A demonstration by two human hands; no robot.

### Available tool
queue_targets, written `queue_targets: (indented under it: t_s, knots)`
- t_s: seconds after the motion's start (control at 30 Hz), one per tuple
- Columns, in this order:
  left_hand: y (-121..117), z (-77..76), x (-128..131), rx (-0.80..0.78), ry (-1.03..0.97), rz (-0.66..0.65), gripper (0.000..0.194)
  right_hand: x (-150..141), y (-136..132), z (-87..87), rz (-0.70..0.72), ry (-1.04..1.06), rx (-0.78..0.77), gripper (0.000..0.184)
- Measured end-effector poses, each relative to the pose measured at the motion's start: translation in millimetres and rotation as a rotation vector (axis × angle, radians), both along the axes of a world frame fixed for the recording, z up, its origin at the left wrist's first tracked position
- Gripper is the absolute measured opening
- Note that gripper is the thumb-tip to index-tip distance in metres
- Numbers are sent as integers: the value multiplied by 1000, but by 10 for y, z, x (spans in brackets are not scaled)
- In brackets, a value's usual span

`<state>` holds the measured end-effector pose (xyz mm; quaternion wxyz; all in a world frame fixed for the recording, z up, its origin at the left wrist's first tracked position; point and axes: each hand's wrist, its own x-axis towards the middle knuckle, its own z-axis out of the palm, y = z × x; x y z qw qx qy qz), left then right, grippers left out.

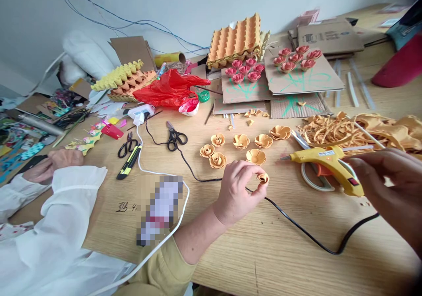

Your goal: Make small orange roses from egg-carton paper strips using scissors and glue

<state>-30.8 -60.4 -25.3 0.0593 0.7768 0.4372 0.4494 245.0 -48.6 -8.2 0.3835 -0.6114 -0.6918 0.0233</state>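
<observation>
My left hand [242, 193] pinches a small curled orange flower piece [263, 178], which looks like pulp egg carton. At the right, my right hand [392, 190] has its fingers closed at the handle of a yellow glue gun [329, 164]; part of the grip is hidden. The gun's nozzle points left, towards the left hand. Several orange carton flowers [241, 141] sit just beyond my left hand. Among them is an open cup-shaped flower [256, 157]. A white ring-shaped thing [313, 182] lies beneath the gun.
Orange scraps [329, 131] heap at the right. Red flowers stand on cardboard sheets [303, 83] at the back. Scissors [176, 138], a cutter knife [129, 162], a blurred-out phone-like object [161, 208] and cords lie leftward. Another person's hands [56, 164] rest at the far left.
</observation>
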Motion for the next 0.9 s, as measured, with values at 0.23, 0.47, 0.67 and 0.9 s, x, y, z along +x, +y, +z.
queue_targets:
  t_s: [0.23, 0.47, 0.67, 0.9]
  knots:
    - [8, -17, 2, -68, -41, -27, 23, -86, 44, -62, -13, -265, -59, 49]
    - [9, -28, -13, -47, -61, -28, 34, 153, 162, -347, -115, -328, -235, 64]
    - [5, -35, -23, -17, -14, -37, 41, 28, 164, -238, -154, -359, -406, 55]
    - [23, -59, -31, -49, -63, -37, 39, -40, 194, -97, -179, -263, -663, 48]
